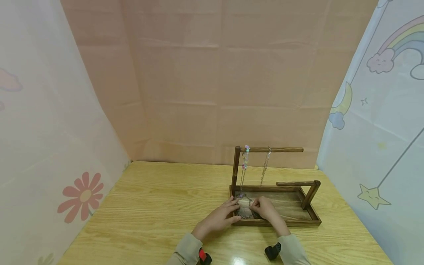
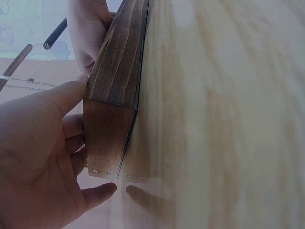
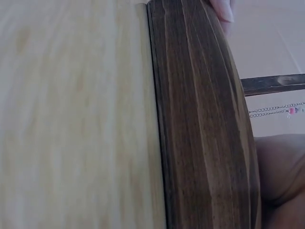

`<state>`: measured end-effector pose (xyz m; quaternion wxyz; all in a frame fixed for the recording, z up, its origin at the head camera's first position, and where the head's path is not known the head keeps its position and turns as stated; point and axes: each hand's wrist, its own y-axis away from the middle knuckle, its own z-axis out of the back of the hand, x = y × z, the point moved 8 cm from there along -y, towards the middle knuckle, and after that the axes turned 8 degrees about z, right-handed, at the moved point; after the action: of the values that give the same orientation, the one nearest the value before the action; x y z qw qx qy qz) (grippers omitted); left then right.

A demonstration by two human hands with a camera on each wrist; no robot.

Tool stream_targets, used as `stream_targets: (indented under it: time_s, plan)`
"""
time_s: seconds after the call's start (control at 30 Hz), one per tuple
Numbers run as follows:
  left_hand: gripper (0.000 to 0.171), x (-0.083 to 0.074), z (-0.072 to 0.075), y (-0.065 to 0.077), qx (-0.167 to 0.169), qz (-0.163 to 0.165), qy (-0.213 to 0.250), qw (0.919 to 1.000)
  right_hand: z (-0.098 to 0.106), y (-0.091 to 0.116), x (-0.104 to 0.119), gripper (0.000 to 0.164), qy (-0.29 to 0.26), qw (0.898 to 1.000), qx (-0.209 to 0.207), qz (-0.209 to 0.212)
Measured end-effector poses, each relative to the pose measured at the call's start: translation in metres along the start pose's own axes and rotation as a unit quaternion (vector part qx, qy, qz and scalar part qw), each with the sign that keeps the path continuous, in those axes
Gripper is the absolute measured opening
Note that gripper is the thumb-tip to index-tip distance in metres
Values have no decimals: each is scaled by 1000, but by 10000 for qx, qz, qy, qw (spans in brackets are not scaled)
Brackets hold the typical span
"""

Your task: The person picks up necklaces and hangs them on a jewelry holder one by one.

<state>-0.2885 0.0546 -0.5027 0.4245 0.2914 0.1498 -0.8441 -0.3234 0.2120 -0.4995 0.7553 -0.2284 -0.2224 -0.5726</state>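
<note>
A dark chain necklace lies in a loop inside the left end of a brown wooden jewelry stand's tray. My right hand reaches over the tray's front wall and pinches the right side of that loop between thumb and fingertips. My left hand spans the tray's left front corner, its fingers fairly straight and touching the loop's left side. Seen from the left wrist, the left hand lies around the corner of the tray wall. The right wrist view hides the right fingertips behind the wall.
A necklace with pastel beads and a silvery chain necklace hang from the stand's tall upper bar. The lower bar rises at the tray's right end. The stand sits on a light wood table with curtains behind and beside it.
</note>
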Motion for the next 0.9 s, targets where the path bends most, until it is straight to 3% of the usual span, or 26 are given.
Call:
stream_targets:
  time_s: [0.33, 0.63, 0.9]
  plan:
    - [58, 0, -1, 0, -14, -31, -19, 10000, -1, 2, 5, 21, 97, 9995, 226, 210]
    - [57, 1, -2, -1, 25, -34, 46, 10000, 5, 1, 2, 17, -654, 9950, 314, 681]
    - [56, 1, -1, -1, 8, -42, 50, 10000, 4, -5, -3, 20, -1461, 9870, 237, 621]
